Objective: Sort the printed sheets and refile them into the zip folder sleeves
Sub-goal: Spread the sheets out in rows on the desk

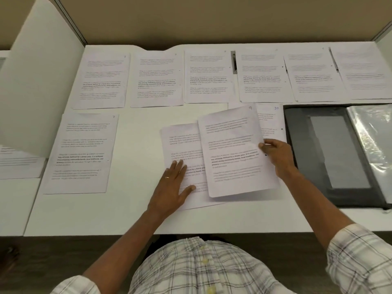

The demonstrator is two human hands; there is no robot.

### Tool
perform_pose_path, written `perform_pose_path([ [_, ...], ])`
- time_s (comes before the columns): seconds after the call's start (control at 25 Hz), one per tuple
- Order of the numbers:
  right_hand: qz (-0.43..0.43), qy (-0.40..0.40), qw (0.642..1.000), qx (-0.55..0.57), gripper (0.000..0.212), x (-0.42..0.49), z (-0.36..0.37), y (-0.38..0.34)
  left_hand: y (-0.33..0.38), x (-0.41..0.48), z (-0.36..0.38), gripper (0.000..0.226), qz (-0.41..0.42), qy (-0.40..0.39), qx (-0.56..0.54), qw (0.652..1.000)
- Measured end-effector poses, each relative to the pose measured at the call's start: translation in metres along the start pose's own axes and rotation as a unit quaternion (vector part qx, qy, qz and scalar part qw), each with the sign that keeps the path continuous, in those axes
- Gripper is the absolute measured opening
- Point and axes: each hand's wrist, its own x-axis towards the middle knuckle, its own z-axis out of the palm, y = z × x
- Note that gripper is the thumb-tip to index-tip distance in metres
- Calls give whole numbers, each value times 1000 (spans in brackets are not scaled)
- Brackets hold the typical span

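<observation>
Head view shows sorting: the right hand (275, 158) pinches sheet 9 (231, 145) beside the folder (297, 145), the left hand (171, 187) lies flat-fingered on the lower sheet (180, 141), perhaps 8, so next comes placing in order.

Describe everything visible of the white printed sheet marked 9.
The white printed paper sheet marked 9 is flat and slightly askew. It carries grey text blocks, one bold, and a handwritten 9 at its top right corner. The right hand pinches its right edge. It overlaps a similar printed sheet under the left hand and partly covers the sheet marked 10. Its shadow suggests it is lifted.
</observation>
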Motion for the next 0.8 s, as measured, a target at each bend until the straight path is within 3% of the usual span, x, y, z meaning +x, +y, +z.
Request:
perform_pose_path([
  [0.2, -53, 58, 994, -77, 22, 7, 4, 10, -45, -3, -20, 85, -10, 1, 47, 999],
  [0.36, -128, 86, 977, -147, 38, -1, 18, 9, -85, -3, -49, 74, -34, 24, 20, 999],
  [0.48, -250, 73, 927, -269, 53, -14, 35, 16, -75, 0, -52, 66, -60, 40, -13, 997],
  [0.56, -302, 15, 884, -356, 59, -26, 56, 22, -63, 5, -43, 68, -63, 27, -3, 998],
  [0.68, -309, -62, 823, -473, 64, -42, 80, 35, -60, 9, -28, 74, -64, 6, 32, 997],
  [0.8, -307, -79, 802, -506, 62, -51, 86, 48, -72, 3, -29, 74, -91, 15, 30, 995],
])
